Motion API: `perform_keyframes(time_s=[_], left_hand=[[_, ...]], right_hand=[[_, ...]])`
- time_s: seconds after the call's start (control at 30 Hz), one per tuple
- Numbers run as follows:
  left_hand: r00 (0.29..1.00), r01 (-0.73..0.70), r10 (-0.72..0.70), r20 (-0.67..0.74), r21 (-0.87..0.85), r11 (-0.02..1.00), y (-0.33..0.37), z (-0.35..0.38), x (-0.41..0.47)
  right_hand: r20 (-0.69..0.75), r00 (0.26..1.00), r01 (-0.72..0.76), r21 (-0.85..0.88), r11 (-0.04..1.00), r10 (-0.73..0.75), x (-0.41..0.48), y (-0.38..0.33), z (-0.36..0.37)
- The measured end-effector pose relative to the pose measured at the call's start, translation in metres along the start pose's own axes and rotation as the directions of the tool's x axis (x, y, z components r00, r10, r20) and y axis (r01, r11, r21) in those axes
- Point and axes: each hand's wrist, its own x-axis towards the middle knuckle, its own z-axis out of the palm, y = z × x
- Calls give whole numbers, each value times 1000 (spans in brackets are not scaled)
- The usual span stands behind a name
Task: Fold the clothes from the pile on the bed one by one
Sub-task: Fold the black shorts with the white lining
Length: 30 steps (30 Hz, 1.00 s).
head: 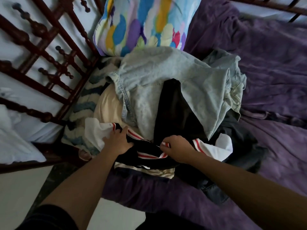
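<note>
— Fingers [124, 130] of the left hand [118, 141] curl into the black cloth of the striped-trim jacket [146, 147], just beside its white sleeve. And on the right?

— Those of the right hand [176, 151] pinch the red-and-white ribbed band, at three o'clock from the left hand.

— Where is the jacket?

— At the six o'clock end of the pile [174, 105] on the bed [265, 72]. The pale denim shirt [157, 77] lies just beyond it at twelve o'clock. I cannot tell whether it overlaps the jacket.

— How will it handle?

— Soft and limp, I judge, and light enough for two hands. The black body looks smooth, so it may slip. The ribbed trim seems the firmest hold, and gripping it at two spread points should let the jacket hang open. If the denim rests on it, that weight may drag.

— Any label or writing?

— None readable. A small white mark [144, 166] on black cloth, at six o'clock from the hands, is too blurred to make out.
</note>
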Motion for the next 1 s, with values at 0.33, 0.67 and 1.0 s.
perform_keyframes(time_s=[0.33, 0.67, 1.0], left_hand=[[953, -33, 8, -303, -77, 997, 47, -46, -63], [839, -538, 526, -141, -363, 761, 180, -87, -118], [678, -735, 716, -167, -153, 660, 225, -96, -173]], right_hand=[[-486, 820, 397, 104, 912, -302, -97, -39, -146], [-542, 734, 583, 196, 789, -408, -208, -62, -229], [-527, 831, 440, 423, 792, -180, -307, -57, -239]])
